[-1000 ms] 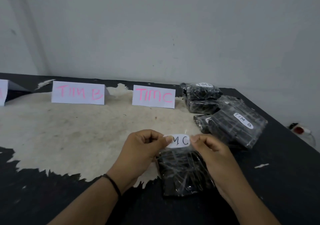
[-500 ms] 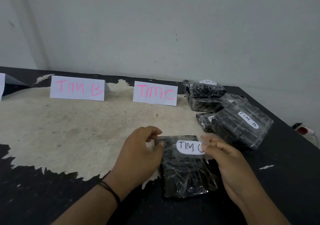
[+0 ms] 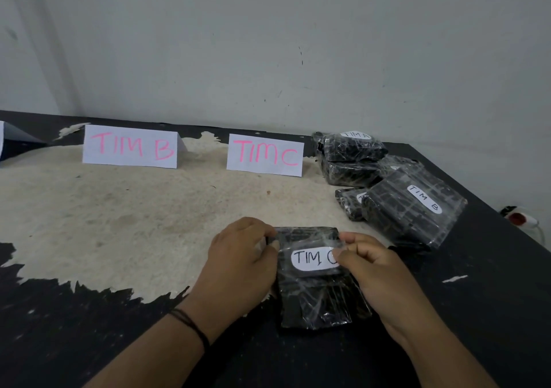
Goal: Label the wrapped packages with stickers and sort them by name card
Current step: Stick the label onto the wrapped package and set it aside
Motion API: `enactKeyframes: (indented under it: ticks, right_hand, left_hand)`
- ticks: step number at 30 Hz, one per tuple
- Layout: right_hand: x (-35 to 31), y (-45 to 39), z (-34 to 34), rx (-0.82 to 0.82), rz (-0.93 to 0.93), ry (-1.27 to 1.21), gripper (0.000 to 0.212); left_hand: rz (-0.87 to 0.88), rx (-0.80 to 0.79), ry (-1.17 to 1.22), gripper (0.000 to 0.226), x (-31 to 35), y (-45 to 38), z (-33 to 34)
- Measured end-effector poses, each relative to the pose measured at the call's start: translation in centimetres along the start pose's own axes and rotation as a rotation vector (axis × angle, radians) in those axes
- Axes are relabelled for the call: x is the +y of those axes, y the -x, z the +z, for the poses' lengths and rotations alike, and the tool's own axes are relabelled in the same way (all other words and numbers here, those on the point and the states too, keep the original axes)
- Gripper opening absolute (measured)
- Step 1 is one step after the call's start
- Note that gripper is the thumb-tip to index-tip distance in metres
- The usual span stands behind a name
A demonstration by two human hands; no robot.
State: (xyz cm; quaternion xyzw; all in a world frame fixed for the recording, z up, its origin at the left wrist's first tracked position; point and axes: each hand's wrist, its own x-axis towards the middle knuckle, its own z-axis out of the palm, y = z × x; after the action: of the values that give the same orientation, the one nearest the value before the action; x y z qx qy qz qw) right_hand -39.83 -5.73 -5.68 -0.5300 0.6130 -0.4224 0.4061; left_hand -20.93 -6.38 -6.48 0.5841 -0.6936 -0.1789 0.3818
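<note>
Where right hand (image 3: 369, 263) pinches sticker (image 3: 313, 258), last letter hidden | left hand (image 3: 241, 256) grips package (image 3: 316, 298) edge

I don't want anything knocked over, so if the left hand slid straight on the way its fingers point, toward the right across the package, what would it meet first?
Most likely the right hand, just across the TIM C sticker on the wrapped package; the left hand points at it, though depth is uncertain.
</note>
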Motion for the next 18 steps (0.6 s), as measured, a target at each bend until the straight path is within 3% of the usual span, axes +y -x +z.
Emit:
enactKeyframes:
  ticks: [6,13,18]
  right_hand:
    - [0.09,-0.04,-0.11,-0.012,-0.009,0.018,0.019]
    - [0.28,-0.14,-0.08,-0.005,-0.031,0.048,0.017]
    - [0.16,-0.17,-0.14,-0.024,-0.005,-0.005,0.019]
  left_hand:
    - [0.056,-0.006,-0.085,0.017,-0.51,0.13,0.41]
    - [0.070,-0.068,-0.120,0.042,-0.59,0.12,0.62]
    - [0.080,-0.067,-0.111,0.043,-0.79,0.17,0.91]
